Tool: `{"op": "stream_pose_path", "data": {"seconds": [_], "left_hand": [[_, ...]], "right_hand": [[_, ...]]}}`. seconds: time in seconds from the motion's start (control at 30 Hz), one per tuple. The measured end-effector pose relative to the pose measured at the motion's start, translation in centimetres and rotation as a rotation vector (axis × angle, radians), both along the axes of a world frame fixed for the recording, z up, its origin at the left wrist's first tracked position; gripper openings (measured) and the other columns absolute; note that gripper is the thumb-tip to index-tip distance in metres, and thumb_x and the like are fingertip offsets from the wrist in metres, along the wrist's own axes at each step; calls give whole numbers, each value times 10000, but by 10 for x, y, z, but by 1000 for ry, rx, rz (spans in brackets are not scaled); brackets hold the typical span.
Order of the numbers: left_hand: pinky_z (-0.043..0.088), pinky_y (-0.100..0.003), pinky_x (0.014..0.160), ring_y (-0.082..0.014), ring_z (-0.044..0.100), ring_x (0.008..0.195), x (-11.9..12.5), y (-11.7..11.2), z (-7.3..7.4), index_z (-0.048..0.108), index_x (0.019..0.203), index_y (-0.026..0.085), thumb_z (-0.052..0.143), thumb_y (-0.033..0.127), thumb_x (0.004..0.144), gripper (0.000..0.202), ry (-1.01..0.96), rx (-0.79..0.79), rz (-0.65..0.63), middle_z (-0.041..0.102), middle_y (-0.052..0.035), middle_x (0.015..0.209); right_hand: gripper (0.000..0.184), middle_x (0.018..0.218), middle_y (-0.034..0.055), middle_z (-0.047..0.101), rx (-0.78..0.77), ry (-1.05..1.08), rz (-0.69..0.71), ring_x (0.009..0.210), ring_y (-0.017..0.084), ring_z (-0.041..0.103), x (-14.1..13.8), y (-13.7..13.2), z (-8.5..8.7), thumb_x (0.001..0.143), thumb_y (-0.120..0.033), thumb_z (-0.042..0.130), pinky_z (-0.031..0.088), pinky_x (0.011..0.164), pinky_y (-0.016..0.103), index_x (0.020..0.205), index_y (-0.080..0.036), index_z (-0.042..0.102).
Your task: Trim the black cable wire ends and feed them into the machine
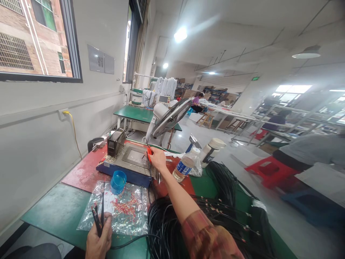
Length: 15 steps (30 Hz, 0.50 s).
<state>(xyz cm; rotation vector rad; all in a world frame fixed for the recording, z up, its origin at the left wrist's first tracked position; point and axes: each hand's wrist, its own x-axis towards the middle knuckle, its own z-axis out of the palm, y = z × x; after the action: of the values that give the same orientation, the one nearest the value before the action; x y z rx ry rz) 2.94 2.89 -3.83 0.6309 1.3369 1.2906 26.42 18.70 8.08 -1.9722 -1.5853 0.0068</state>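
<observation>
My left hand (100,233) is closed around several black cables (97,220), whose ends point upward and show small red wire tips. Just beyond it, a clear plastic bag (94,201) lies flat with red and pale wire scraps (125,208) scattered over it. A blue cup (118,182) stands on the bag's far edge. My right hand (157,158) reaches forward, closed on a red-handled tool (149,154) whose exact kind is unclear. That tool is over the right side of a metal-topped heating unit (129,148) with a blue base. A black cord hangs below the hand.
A small black fan (116,142) sits on the unit's left corner; a larger fan (172,117) tilts behind it. To the right stand a clear bottle (186,166) and a white bottle (212,151). Coiled black cables (164,225) cover the front right. A person sits farther right.
</observation>
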Motion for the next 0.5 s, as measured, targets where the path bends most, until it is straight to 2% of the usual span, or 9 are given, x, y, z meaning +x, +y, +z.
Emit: {"op": "stream_pose_path", "data": {"seconds": [0.07,0.3,0.5], "left_hand": [[245,-182,328,-77,344,368,-3,1,-1,597,895,139,778,590,455,655,-48,5,-41,386,88,451],[259,-178,326,-82,367,373,-6,3,-8,601,898,135,784,566,469,636,-48,4,-45,418,80,448],[249,-182,320,-78,352,352,-5,2,-4,603,882,144,775,593,449,647,-44,-4,-54,396,85,437]], "right_hand": [[215,589,-21,554,-3,0,2,568,122,452,0,0,0,750,-378,571,223,499,219,627,-203,589],[234,621,-13,579,13,15,-1,587,128,465,0,-2,1,762,-391,564,234,510,216,627,-200,576],[258,604,-17,558,31,40,-15,575,127,451,3,-6,-3,793,-390,513,234,509,212,635,-195,568]]}}
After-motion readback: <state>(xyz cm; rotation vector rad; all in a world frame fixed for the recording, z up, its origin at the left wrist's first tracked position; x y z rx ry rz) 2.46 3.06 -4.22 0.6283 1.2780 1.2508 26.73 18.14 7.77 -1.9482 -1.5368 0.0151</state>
